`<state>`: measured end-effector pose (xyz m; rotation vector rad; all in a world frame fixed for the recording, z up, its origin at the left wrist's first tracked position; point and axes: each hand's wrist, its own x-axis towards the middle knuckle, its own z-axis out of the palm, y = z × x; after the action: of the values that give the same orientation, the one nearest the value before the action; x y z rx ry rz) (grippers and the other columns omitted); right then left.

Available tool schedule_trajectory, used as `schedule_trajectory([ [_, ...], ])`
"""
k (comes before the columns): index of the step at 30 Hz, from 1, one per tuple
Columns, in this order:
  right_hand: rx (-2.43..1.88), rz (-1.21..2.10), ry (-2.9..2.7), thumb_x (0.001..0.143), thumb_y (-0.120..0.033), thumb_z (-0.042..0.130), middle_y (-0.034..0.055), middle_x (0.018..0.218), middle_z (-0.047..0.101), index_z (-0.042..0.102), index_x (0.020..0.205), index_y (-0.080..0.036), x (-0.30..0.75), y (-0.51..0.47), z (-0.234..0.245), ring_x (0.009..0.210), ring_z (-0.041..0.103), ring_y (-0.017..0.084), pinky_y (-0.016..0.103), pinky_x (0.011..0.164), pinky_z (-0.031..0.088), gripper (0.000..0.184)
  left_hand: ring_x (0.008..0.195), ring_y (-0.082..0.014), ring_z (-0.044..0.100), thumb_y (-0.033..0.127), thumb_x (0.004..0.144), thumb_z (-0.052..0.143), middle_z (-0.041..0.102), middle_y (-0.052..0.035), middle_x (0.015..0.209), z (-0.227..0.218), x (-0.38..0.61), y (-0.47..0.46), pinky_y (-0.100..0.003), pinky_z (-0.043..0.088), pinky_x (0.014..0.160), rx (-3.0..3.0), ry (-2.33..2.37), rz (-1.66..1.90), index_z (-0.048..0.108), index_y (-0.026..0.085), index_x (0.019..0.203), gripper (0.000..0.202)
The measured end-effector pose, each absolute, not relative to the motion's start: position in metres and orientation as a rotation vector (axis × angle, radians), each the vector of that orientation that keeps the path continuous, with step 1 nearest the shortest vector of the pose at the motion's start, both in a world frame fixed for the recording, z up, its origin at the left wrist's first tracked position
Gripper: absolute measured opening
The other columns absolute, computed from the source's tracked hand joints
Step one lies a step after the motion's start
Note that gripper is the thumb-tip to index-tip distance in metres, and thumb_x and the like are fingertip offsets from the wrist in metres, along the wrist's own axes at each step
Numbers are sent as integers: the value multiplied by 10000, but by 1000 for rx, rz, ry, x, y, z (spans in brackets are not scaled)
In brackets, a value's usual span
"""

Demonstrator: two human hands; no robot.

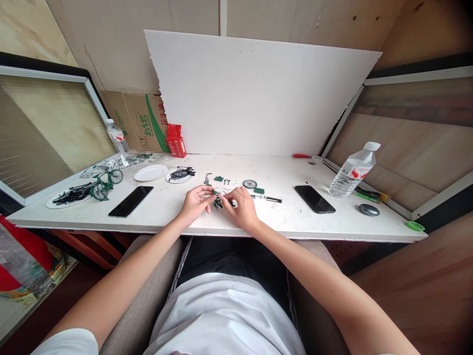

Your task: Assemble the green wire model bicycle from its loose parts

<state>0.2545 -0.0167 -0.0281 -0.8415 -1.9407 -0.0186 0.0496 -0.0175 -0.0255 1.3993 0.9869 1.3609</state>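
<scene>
Just above the front edge of the white table, a small green model bicycle frame [217, 202] is pinched between my fingertips. My left hand [195, 203] grips it from the left, thumb and index finger closed. From the other side my right hand [242, 207] presses thumb and fingers against it, hiding part of it. Behind my hands lie a spoked model wheel [250, 184], a flat green piece [259, 191], another small green part [219, 178] and small silvery parts [207, 179]. A thin black-tipped stick [272, 199] is to the right.
On the left are a finished-looking green model bicycle [105, 183], plates of black parts [74, 195] [181, 173], a bare white plate [151, 172] and a phone [131, 201]. To the right are another phone [315, 198], a water bottle [354, 170] and a mouse [369, 210].
</scene>
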Motion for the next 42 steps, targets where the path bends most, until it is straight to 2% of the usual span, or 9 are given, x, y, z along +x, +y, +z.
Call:
schedule_trajectory([
  [11,-867,-111,-1946,1081,-407,564,62,772,640,676,868,-228,254,-18,-29,783,540,229,380,728,448,300,471,-82,596,493,763,907,783,-182,1179,-26,48,-17,-230,393,445,1415,980,1304,698,152,1107,528],
  [20,-903,-204,-1953,1079,-395,573,69,779,641,666,863,-229,253,-19,-29,789,546,234,377,711,423,288,471,-91,613,493,768,904,782,-184,1163,-25,49,-18,-235,406,446,1426,969,1307,686,145,1094,525],
  [29,-912,-230,-1949,1080,-394,570,75,776,637,664,859,-228,251,-22,-28,790,552,237,380,695,408,292,488,-81,600,458,759,916,776,-147,1105,-27,49,-17,-266,505,516,1423,951,1331,695,144,1081,501],
  [42,-900,-117,-1949,1073,-408,556,67,783,647,669,863,-226,248,-27,-32,774,577,215,363,650,422,300,483,-64,557,439,763,914,751,-107,1042,-31,47,-14,-248,481,506,1439,938,1342,700,147,1070,474],
])
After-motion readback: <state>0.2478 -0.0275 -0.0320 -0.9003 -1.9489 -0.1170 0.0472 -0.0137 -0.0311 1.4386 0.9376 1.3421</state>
